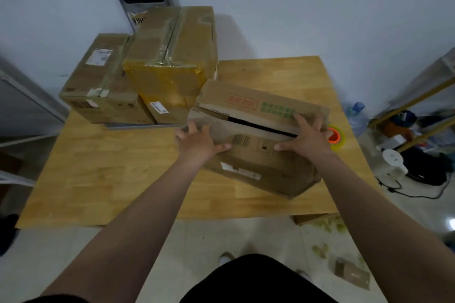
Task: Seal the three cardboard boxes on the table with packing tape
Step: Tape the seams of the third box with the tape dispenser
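front box [258, 155] is set on the table [98, 167], right of ctr, turned at a slant to the table's edge. it's plain brown cardbd, worn & creased. a red printed panel & green marks are seen on the far top flap, a barcode on the near flap, a white label on the front side. top flaps are folded down, but a dark gap is left open along the seam. contents can't be told thru that gap.

left hand [197, 140] is laid flat w/ fingers spread on the near flap's left end. right hand [307, 138] is spread likewise over the seam at the right end. nothing is pinched by either.

tape roll [336, 137], yellowish w/ an orange core, is laid flat on the table just beside the box's right end, partly hidden by the right hand.

at back left more boxes are stacked. taped box [170, 51] is perched on top, w/ shiny tape run along its seam & near end. labelled box [98, 81] is set to its left, and small box [167, 110] beneath it.
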### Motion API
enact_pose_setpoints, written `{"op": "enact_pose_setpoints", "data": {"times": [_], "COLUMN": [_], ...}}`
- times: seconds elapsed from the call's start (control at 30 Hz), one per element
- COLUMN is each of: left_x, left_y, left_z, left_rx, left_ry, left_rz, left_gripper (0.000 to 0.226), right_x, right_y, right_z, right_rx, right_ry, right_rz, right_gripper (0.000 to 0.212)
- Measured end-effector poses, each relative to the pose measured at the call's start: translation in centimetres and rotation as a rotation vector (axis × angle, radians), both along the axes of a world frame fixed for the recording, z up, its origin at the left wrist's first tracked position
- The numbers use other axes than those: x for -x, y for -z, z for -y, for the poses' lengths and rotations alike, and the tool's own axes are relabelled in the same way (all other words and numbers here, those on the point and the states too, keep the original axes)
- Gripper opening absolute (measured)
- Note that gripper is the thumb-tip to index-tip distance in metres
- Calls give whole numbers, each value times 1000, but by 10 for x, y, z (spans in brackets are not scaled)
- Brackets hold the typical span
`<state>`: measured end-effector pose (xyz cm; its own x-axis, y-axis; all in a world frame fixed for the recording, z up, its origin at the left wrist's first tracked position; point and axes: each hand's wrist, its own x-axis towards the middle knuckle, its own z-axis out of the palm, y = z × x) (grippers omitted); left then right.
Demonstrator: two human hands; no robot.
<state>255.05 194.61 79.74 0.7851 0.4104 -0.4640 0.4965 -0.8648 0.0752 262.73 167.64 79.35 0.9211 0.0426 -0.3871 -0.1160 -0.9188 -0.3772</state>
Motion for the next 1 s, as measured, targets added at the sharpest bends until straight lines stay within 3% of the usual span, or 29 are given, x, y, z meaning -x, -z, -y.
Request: {"op": "enact_pose_setpoints", "data": {"times": [0.23, 0.33, 0.47, 0.63, 0.83, 1.0], "left_x": [17, 20, 12, -12, -70, -132], "left_y": [-12, -11, 2, 2, -8, -4], "left_z": [-14, -5, 16, 42, 87, 148], "left_rx": [131, 20, 93, 188, 221, 257], "left_ry": [-129, -48, 83, 120, 211, 327], "left_rz": [-115, -104, 111, 110, 278, 327], "left_gripper": [95, 118, 108, 119, 82, 52], "right_x": [-12, -19, -28, -37, -60, -111], "right_y": [2, 11, 13, 5, 14, 55], "right_z": [-12, -18, -23, -17, 48, 106], "right_rx": [75, 6, -118, -129, -181, -126], "right_ry": [-72, -121, -155, -183, 27, 80], "right_rz": [-101, -17, 121, 246, 281, 135], "right_gripper": [112, 111, 97, 72, 50, 54]}}
